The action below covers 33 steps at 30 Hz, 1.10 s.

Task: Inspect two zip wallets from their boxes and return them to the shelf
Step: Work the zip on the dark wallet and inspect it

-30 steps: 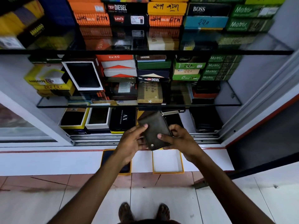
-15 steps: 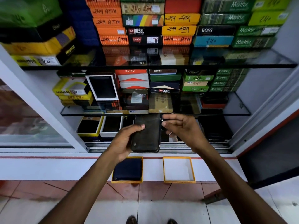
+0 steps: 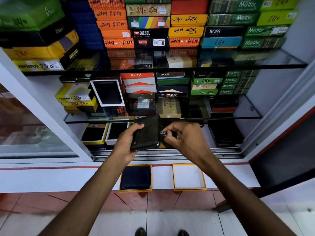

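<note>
**Dark zip wallet held up, fingers on the zip pull**

You hold a dark zip wallet [image 3: 147, 132] in front of the lower glass shelf [image 3: 238, 117]. It is a rounded rectangle with a matte, slightly grained skin, a small metal stud near its lower corner and metal zipper teeth running along its bottom and right edges. Your left hand [image 3: 127, 143] grips it from the left, thumb across the front face. Your right hand [image 3: 183, 137] sits just beside its right edge, fingertips pinched closed on the small metal zip pull [image 3: 163, 133]. Below your wrists, on the white ledge [image 3: 51, 179], lie two square yellow-rimmed cardboard box trays: the left tray [image 3: 135, 190] carries a smooth dark wallet [image 3: 136, 178], the right tray [image 3: 189, 189] shows its bare white floor.
</note>
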Motion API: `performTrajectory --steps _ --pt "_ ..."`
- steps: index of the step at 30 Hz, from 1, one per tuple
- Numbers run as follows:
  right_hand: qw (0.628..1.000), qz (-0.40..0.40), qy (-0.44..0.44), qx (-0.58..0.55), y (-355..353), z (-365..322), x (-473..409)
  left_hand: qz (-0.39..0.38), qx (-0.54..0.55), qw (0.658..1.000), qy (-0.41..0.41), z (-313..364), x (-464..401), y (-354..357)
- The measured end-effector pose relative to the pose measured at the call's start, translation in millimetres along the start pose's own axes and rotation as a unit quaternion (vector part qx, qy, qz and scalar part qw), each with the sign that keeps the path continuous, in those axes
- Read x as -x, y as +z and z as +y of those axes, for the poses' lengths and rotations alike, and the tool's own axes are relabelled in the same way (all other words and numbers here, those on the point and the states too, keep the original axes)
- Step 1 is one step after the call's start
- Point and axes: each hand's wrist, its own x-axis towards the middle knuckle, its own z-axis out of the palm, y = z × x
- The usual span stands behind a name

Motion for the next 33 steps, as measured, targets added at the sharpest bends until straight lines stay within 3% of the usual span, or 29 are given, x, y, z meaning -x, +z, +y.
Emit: performTrajectory --steps 5,11,17,21,25,29,33 --pt "0.999 0.014 -0.02 0.031 12 0 10 0.063 0.028 0.998 0.002 -1 -10 7" --pt "0.995 0.061 0.042 -0.071 20 4 21 0.108 0.055 0.993 -0.005 -9 -13 19" --pt "0.976 0.116 0.134 -0.123 7 29 14 0.003 0.065 0.996 -0.057 -1 -5 16" --pt "0.971 0.088 0.16 -0.153 -6 43 7 -0.068 -0.037 0.99 -0.116 12 -3 3" --pt "0.983 0.051 0.126 -0.127 -18 45 -2 -0.149 -0.154 0.966 -0.144 22 -2 -4" --pt "0.994 0.022 0.075 -0.08 -21 46 -4 -0.114 -0.169 0.972 -0.117 20 -1 1" --pt "0.992 0.063 0.073 -0.081 -18 42 0 -0.065 -0.135 0.987 -0.062 16 -5 10"
